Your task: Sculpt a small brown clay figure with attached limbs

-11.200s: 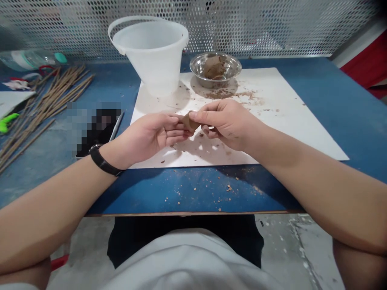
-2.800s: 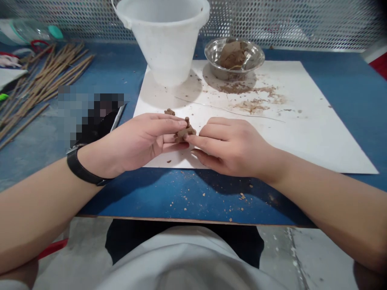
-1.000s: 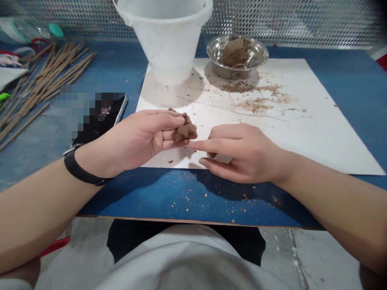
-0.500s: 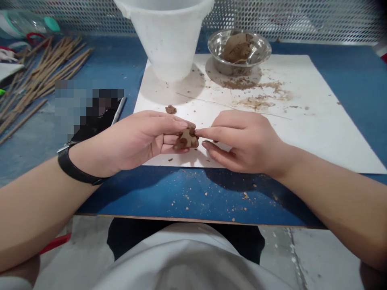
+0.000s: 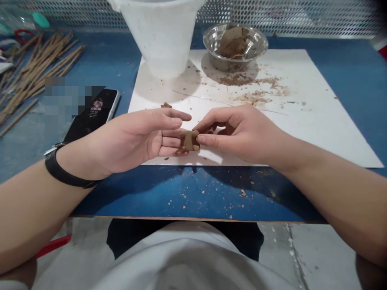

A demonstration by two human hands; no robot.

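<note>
A small brown clay figure (image 5: 189,141) with rounded knobs at its corners is between my two hands, above the near edge of the white board. My right hand (image 5: 246,139) pinches its right side between thumb and forefinger. Palm up, my left hand (image 5: 133,139) has its fingers stretched out, with the tips under the figure's left side. The left thumb is raised away from the clay. Behind that thumb, a little lump of clay (image 5: 166,105) lies on the board, partly hidden.
A white bucket (image 5: 165,40) and a steel bowl (image 5: 211,46) with a clay block (image 5: 234,42) stand on the white board (image 5: 320,121). Thin wire (image 5: 196,96) crosses it. Left are a phone (image 5: 93,114), brown sticks (image 5: 39,76) and a bottle (image 5: 15,18). Clay crumbs dot the blue table (image 5: 136,197).
My left thumb has lifted off the clay figure. My right hand has gone from touching it with a fingertip to pinching its right side. The view has shifted slightly.
</note>
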